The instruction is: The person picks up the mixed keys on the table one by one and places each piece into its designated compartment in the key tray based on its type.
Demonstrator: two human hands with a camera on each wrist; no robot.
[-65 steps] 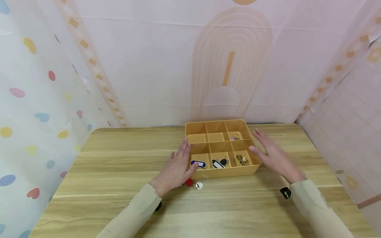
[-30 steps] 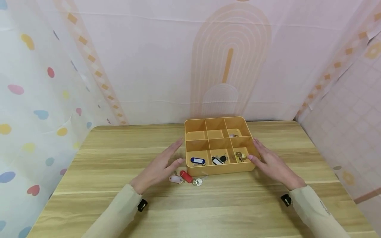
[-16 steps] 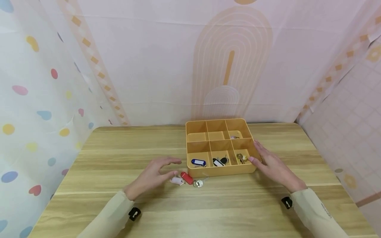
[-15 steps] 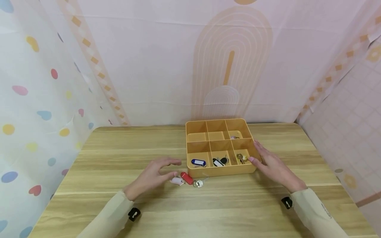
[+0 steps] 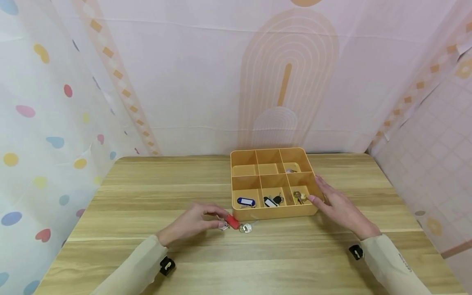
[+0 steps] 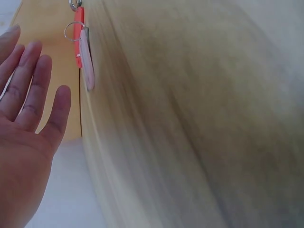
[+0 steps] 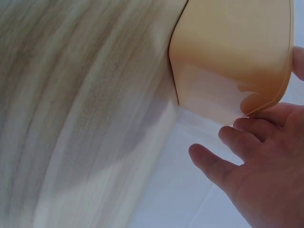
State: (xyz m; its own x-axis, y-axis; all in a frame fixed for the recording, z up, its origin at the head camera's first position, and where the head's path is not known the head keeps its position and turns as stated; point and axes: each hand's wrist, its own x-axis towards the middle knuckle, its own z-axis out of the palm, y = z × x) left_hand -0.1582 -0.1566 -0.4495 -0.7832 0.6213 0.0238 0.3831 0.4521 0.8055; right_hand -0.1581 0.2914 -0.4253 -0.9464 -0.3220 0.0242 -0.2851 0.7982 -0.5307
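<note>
In the head view, a yellow storage box (image 5: 274,213) with six-like dividers stands on the table. My right hand (image 5: 341,209) holds its right wall, thumb over the rim and fingers along the outside; the right wrist view shows fingertips at the corner of the box (image 7: 223,52). My left hand (image 5: 193,223) is left of the box's front corner, thumb and index finger reaching around a pale key tag (image 5: 223,225). Beside that lie a red key tag (image 5: 232,222) and silver keys (image 5: 246,228). In the left wrist view, the pale tag (image 6: 87,61) lies apart from my spread fingers (image 6: 34,104).
Inside the front compartments are a blue key tag (image 5: 246,201), a black key tag (image 5: 270,202) with keys, and brass keys (image 5: 298,196). A small key item (image 5: 291,171) lies in the back right compartment. A patterned curtain (image 5: 191,82) hangs behind the wooden table (image 5: 280,258).
My left hand has left the box's left side, drawn back, then moved down to the pale tag. My right hand has settled on the right wall, its thumb over the rim.
</note>
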